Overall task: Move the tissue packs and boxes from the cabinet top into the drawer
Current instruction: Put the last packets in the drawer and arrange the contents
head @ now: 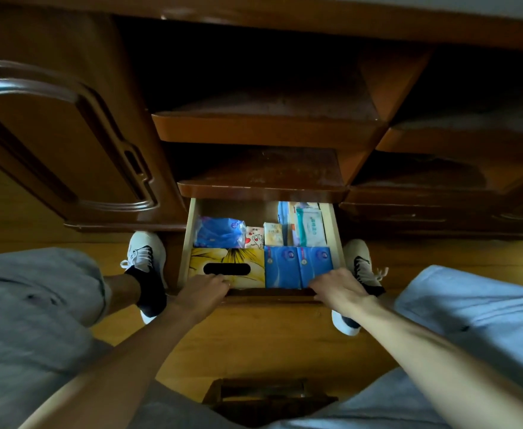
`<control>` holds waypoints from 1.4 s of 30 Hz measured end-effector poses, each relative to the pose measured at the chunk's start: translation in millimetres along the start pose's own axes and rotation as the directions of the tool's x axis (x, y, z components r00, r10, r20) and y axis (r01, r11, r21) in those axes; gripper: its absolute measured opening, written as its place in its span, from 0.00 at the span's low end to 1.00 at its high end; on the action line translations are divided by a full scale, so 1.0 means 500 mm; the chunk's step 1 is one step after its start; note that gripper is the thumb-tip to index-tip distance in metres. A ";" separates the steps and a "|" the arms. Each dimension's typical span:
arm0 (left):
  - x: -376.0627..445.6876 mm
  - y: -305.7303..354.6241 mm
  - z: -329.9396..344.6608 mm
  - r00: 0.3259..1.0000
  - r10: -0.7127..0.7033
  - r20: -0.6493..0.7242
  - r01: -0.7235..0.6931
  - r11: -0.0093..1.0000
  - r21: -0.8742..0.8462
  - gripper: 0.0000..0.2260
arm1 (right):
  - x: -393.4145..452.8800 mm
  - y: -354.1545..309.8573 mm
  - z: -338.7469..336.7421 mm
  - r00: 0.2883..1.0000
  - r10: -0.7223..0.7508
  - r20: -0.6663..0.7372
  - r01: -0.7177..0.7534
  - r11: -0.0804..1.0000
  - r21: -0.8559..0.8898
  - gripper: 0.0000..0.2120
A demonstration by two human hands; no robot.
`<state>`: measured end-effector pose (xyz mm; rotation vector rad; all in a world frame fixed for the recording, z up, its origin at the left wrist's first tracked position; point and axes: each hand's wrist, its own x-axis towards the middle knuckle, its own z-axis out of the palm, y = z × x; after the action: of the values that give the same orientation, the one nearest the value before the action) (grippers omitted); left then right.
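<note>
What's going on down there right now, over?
Both hands, left and right, gripping drawer front. Drawer open, packed with tissue packs and yellow box. Nothing blocking.

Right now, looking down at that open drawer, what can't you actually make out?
- Drawer back: hidden under the shelf above it.
- Drawer front panel: covered by the left hand and right hand; fingertips are out of sight over its edge.
- Print on the white pack: too small to read.
- Cabinet top: cut off by the frame's upper edge.
- Upper shelves: too dark to judge.
</note>
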<state>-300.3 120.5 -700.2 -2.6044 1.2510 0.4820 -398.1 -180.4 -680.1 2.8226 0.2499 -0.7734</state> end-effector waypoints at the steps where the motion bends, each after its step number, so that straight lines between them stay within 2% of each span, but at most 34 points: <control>1: 0.011 -0.005 -0.003 1.000 -0.005 -0.019 0.005 1.000 0.007 0.15 | 0.009 0.011 -0.006 0.999 0.003 -0.036 -0.003 1.000 -0.006 0.05; 6: 0.058 -0.045 -0.024 0.996 -0.041 -0.078 0.044 0.998 0.044 0.20 | 0.067 0.034 -0.032 0.997 -0.005 -0.082 -0.001 0.997 -0.074 0.10; 8: 0.073 -0.050 -0.021 0.997 -0.036 -0.072 0.040 0.998 0.047 0.21 | 0.086 0.038 -0.029 0.998 -0.008 -0.063 0.003 0.997 -0.072 0.12; 11: 0.086 -0.057 -0.008 0.998 -0.022 -0.062 0.026 0.997 0.071 0.22 | 0.102 0.051 -0.011 0.993 -0.020 -0.112 0.014 0.999 -0.053 0.14; 16: 0.090 -0.072 -0.002 0.999 -0.021 -0.039 0.021 1.000 -0.003 0.19 | 0.107 0.057 0.000 0.988 -0.003 -0.153 0.006 1.000 0.018 0.10; 21: 0.104 -0.089 -0.015 0.995 -0.037 -0.089 0.032 0.998 -0.052 0.16 | 0.117 0.073 0.001 0.973 0.101 -0.209 -0.086 0.993 0.078 0.12; 25: 0.131 -0.110 -0.026 0.988 -0.047 -0.144 0.034 0.995 -0.092 0.15 | 0.145 0.094 -0.023 0.971 0.122 -0.204 -0.121 0.992 0.018 0.14; 27: 0.149 -0.118 -0.025 0.973 -0.046 -0.227 0.031 0.997 -0.069 0.16 | 0.155 0.099 -0.030 0.966 0.120 -0.228 -0.126 0.992 -0.013 0.14; 29: 0.173 -0.133 -0.030 0.955 -0.031 -0.294 0.048 0.998 0.050 0.26 | 0.166 0.104 -0.040 0.945 0.131 -0.300 -0.147 0.989 -0.031 0.17; 31: 0.196 -0.157 -0.045 0.946 -0.029 -0.323 0.084 0.984 0.155 0.41 | 0.181 0.115 -0.054 0.909 0.144 -0.390 -0.156 0.988 -0.001 0.29; 33: 0.216 -0.178 -0.055 0.921 -0.045 -0.386 0.114 0.981 0.159 0.51 | 0.197 0.134 -0.074 0.888 0.170 -0.428 -0.177 0.984 0.024 0.45; 35: 0.236 -0.186 -0.061 0.897 -0.107 -0.428 0.178 0.976 0.128 0.57 | 0.218 0.157 -0.090 0.871 0.220 -0.440 -0.227 0.973 0.037 0.54; 37: 0.269 -0.191 -0.074 0.880 -0.187 -0.438 0.257 0.960 0.107 0.58 | 0.251 0.178 -0.105 0.858 0.266 -0.440 -0.273 0.961 0.049 0.55; 40: 0.340 -0.214 -0.109 0.846 -0.290 -0.448 0.352 0.934 0.060 0.56 | 0.314 0.207 -0.126 0.847 0.330 -0.416 -0.323 0.942 0.090 0.52; 42: 0.375 -0.235 -0.114 0.853 -0.269 -0.448 0.337 0.938 0.079 0.54 | 0.346 0.228 -0.125 0.841 0.304 -0.447 -0.310 0.949 0.063 0.48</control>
<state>-87.0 40.3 -713.1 -2.7837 0.8972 -0.2595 -196.6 -256.5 -700.2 2.8865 -0.1358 -0.0374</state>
